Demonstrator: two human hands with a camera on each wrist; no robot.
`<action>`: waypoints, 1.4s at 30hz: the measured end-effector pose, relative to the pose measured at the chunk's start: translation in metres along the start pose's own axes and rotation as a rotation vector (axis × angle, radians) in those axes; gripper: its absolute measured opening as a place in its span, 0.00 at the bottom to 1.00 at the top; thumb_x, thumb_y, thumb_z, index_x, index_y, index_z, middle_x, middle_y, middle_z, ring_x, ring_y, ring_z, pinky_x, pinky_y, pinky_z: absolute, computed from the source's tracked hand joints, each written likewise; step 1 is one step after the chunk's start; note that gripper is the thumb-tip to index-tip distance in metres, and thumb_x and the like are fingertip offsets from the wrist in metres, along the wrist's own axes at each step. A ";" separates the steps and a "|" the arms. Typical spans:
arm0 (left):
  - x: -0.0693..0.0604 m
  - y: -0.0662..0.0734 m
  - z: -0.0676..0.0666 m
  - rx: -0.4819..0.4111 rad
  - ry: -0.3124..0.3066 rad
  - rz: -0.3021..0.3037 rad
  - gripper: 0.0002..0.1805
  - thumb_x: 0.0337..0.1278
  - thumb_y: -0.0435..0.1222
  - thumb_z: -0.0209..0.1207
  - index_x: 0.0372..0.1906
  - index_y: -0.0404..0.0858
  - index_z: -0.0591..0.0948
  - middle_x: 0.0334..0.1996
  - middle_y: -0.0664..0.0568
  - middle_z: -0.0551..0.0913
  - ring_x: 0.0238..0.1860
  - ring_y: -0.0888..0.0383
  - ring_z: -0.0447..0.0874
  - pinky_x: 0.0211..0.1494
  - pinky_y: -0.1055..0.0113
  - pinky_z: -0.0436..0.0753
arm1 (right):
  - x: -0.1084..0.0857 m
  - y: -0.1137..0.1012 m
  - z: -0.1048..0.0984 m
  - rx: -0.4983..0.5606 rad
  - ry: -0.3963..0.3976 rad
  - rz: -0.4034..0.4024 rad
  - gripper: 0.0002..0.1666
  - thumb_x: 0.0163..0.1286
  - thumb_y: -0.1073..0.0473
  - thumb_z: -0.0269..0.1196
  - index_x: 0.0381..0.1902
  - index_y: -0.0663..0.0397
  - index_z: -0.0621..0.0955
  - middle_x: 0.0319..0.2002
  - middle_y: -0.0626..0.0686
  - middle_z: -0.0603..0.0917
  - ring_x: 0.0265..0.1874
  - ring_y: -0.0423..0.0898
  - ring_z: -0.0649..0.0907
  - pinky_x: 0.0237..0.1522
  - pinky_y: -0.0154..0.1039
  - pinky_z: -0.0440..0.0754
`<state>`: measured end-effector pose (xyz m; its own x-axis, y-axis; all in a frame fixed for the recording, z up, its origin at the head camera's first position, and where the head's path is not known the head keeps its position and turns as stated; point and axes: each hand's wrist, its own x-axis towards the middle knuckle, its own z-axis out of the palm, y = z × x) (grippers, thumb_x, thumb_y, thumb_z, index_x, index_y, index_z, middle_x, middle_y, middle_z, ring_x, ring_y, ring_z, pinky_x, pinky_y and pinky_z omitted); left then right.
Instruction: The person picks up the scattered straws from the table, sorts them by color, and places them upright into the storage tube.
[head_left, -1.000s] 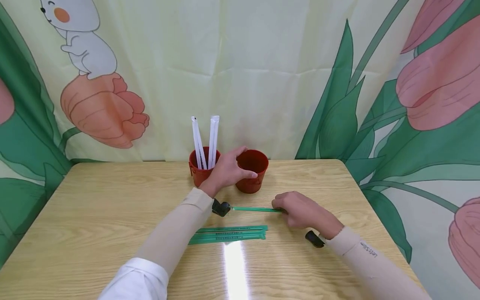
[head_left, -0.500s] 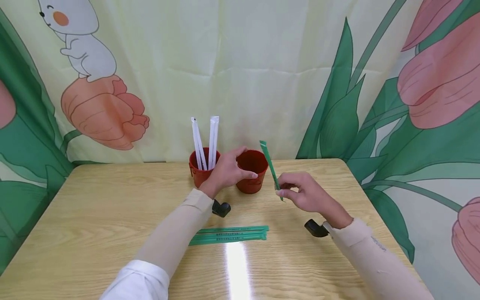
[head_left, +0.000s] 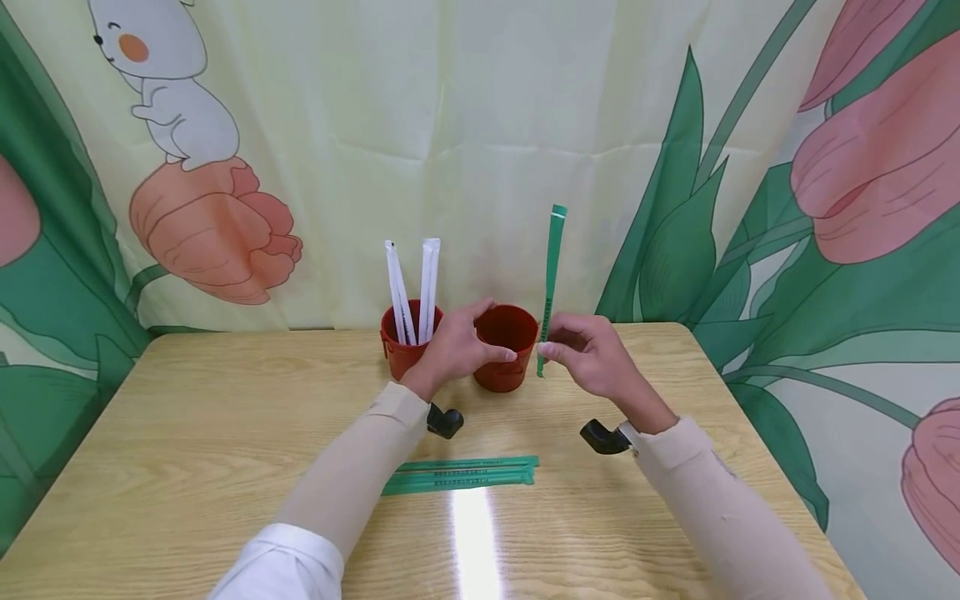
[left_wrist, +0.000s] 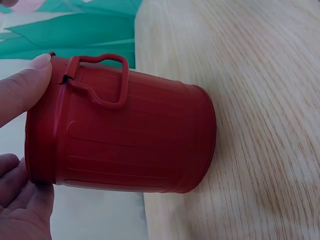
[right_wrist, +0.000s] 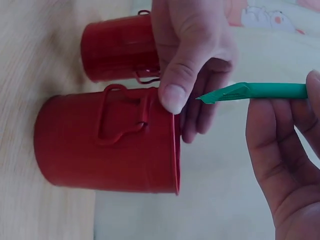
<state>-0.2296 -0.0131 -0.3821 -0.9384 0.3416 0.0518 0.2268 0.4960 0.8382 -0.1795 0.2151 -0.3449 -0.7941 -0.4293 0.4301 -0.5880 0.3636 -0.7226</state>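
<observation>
In the head view my left hand point(head_left: 456, 346) grips the rim of the right red bucket point(head_left: 501, 377), thumb on the near side and fingers on the far side. The left wrist view shows this bucket point(left_wrist: 135, 135) with a wire handle folded against its side. My right hand point(head_left: 588, 350) pinches a green wrapped straw point(head_left: 553, 258) near its lower end, upright just right of the bucket. Seen from the right wrist, the straw's lower tip point(right_wrist: 210, 96) is level with the rim, outside the bucket. Nothing shows inside the bucket from above.
Another red bucket point(head_left: 401, 354) stands left of the first, holding several white wrapped straws point(head_left: 430, 283). Several green wrapped straws point(head_left: 480, 477) lie side by side on the wooden table point(head_left: 225, 433), nearer me. A patterned curtain point(head_left: 525, 125) hangs behind the table.
My right hand has lifted the green straw from the table, turned it upright and carried it up and left to the bucket. The left hand stays on the rim.
</observation>
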 end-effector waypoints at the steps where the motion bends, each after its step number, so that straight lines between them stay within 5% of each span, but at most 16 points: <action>1: 0.000 0.000 0.000 -0.001 0.003 0.004 0.50 0.51 0.42 0.78 0.79 0.39 0.67 0.70 0.45 0.79 0.67 0.45 0.79 0.67 0.49 0.85 | 0.002 0.000 0.001 0.000 0.006 0.001 0.06 0.71 0.72 0.65 0.35 0.58 0.85 0.28 0.56 0.85 0.26 0.46 0.80 0.27 0.35 0.81; 10: -0.002 -0.003 0.002 -0.003 0.012 0.008 0.47 0.52 0.41 0.78 0.77 0.40 0.70 0.66 0.46 0.82 0.63 0.49 0.81 0.66 0.52 0.85 | 0.018 0.007 0.010 0.039 0.026 0.043 0.05 0.73 0.70 0.63 0.36 0.61 0.84 0.30 0.61 0.85 0.28 0.42 0.82 0.30 0.35 0.81; 20: -0.003 -0.006 0.005 -0.010 -0.006 -0.002 0.47 0.52 0.40 0.78 0.77 0.39 0.69 0.67 0.46 0.81 0.64 0.48 0.80 0.67 0.51 0.85 | 0.033 0.017 0.015 0.044 0.022 0.124 0.05 0.74 0.68 0.64 0.39 0.67 0.85 0.34 0.61 0.86 0.34 0.56 0.83 0.41 0.37 0.87; 30: -0.002 -0.006 0.004 -0.019 0.003 0.029 0.44 0.52 0.40 0.78 0.75 0.41 0.72 0.65 0.47 0.83 0.63 0.49 0.82 0.67 0.52 0.85 | 0.048 0.029 0.024 0.046 0.059 0.210 0.06 0.73 0.65 0.65 0.44 0.63 0.83 0.40 0.62 0.86 0.40 0.56 0.86 0.57 0.57 0.88; 42: 0.001 -0.001 0.001 -0.031 0.004 0.043 0.44 0.52 0.40 0.78 0.75 0.40 0.72 0.66 0.47 0.83 0.63 0.50 0.82 0.67 0.54 0.85 | 0.062 0.029 0.032 -0.047 -0.006 0.348 0.04 0.75 0.64 0.63 0.43 0.60 0.81 0.41 0.61 0.87 0.34 0.53 0.89 0.43 0.51 0.93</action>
<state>-0.2307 -0.0126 -0.3830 -0.9290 0.3588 0.0905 0.2589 0.4555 0.8518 -0.2413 0.1726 -0.3564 -0.9473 -0.2782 0.1591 -0.2890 0.5270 -0.7992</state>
